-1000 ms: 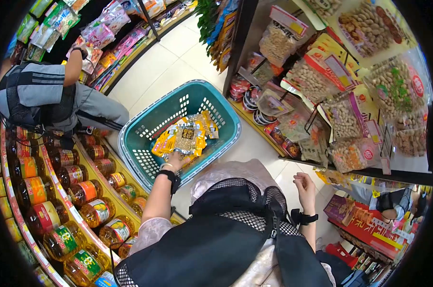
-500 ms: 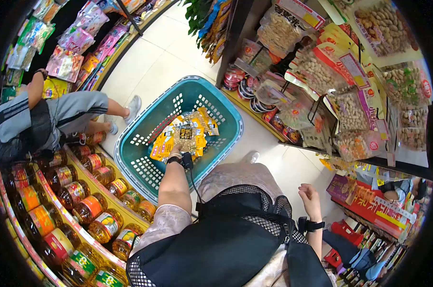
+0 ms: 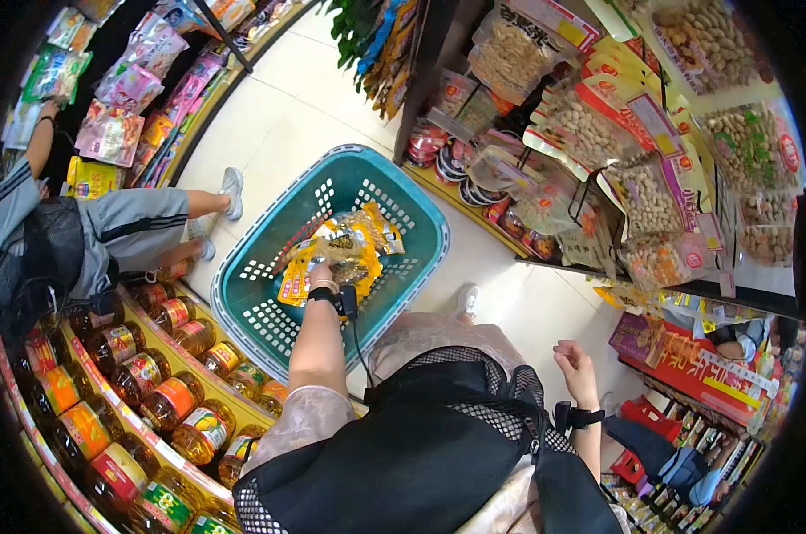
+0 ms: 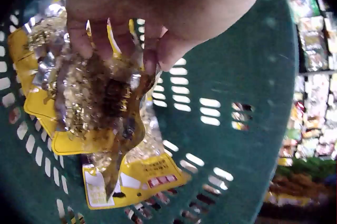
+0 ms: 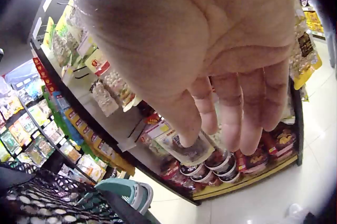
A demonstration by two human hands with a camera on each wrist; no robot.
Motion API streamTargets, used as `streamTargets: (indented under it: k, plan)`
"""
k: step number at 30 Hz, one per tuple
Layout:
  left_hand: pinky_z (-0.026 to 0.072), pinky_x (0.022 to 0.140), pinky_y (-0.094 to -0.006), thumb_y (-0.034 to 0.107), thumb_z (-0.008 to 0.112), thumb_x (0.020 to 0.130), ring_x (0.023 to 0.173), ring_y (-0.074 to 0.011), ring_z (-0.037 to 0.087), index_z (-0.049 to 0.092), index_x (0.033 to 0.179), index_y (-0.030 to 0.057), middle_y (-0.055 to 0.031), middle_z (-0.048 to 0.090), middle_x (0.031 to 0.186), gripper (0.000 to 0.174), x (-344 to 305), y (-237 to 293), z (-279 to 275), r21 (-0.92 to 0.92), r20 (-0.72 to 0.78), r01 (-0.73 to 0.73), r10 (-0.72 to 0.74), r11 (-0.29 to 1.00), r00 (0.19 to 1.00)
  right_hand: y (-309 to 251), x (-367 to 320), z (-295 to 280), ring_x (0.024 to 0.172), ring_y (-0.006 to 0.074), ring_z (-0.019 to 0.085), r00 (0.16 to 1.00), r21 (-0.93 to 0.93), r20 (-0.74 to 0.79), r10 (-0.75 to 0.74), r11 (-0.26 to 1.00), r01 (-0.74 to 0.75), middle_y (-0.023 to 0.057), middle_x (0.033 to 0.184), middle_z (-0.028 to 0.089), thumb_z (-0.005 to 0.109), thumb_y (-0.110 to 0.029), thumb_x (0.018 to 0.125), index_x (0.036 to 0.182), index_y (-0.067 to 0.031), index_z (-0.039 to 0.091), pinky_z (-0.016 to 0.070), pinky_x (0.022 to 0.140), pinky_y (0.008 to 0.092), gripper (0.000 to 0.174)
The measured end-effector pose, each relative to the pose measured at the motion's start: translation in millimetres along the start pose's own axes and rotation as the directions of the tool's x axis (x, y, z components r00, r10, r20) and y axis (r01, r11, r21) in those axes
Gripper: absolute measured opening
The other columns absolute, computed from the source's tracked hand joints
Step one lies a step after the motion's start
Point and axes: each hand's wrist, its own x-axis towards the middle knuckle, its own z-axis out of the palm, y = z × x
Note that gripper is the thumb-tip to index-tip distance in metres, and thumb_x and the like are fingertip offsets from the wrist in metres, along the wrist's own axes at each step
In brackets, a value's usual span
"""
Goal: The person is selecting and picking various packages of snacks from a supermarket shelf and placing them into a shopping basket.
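Observation:
In the left wrist view my left hand [image 4: 163, 8] has its fingers and thumb curled round the top edge of a clear and yellow snack bag [image 4: 84, 97]. More yellow-ended bags [image 4: 150, 179] lie beneath it in the green basket [image 4: 221, 66]. From above, the left hand [image 3: 323, 274] reaches into the basket [image 3: 421, 209] over the pile of bags [image 3: 383, 236]. My right hand [image 3: 576, 367] hangs in the air at my right side, its fingers loosely bent. In the right wrist view that hand [image 5: 210, 50] holds nothing.
Bottles of oil [image 3: 173, 400] line the lower left shelves. Bagged peanuts [image 3: 590, 125] hang from the rack at right, above tubs on its bottom shelf. Another person [image 3: 136, 227] stands at the left, an arm at hanging packets. A red carton display [image 3: 696, 378] stands at lower right.
My left hand has lifted the edge of a bag, which now tilts on the pile. The other person's arm has moved up to the green packets. My right hand has barely moved.

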Motion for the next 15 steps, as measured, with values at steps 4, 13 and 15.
streamTargets:
  k: [4,13,15]
  plan:
    - [0.0473,0.064,-0.0296,0.016,0.05,0.084,0.079,-0.0122,0.055,0.056,0.092,0.0075,-0.001,0.056,0.082,0.013,-111,17,7,-0.145,0.223,-0.443,0.466,0.884,0.856,-24,5,-5,0.088,0.0145,0.059,0.998,0.027,0.029,-0.049,0.998,0.048,0.0098,0.097,0.064,0.057,-0.008,0.084,0.106,0.0021,0.054,0.0467,0.078,0.0263,0.024]
    - [0.0428,0.092,-0.0319,0.007,0.049,0.078,0.104,-0.0204,0.056,0.05,0.116,-0.0031,-0.011,0.057,0.113,0.04,-301,19,38,-0.467,0.561,-0.412,0.623,0.782,0.545,-80,16,-20,0.091,0.0196,0.061,0.856,0.125,0.128,-0.501,0.864,0.488,0.0127,0.103,0.062,0.06,-0.007,0.083,0.118,-0.0002,0.045,0.0483,0.08,0.0301,0.039]
    - [0.0416,0.094,-0.0339,0.011,0.051,0.076,0.105,-0.021,0.055,0.049,0.117,-0.0032,-0.0112,0.056,0.115,0.043,-326,10,63,-0.442,0.622,-0.432,0.616,0.786,0.484,-86,18,-26,0.094,0.0199,0.06,0.812,0.28,0.147,-0.566,0.811,0.514,0.0133,0.109,0.058,0.06,-0.008,0.084,0.124,-0.0015,0.039,0.0478,0.082,0.0314,0.046]
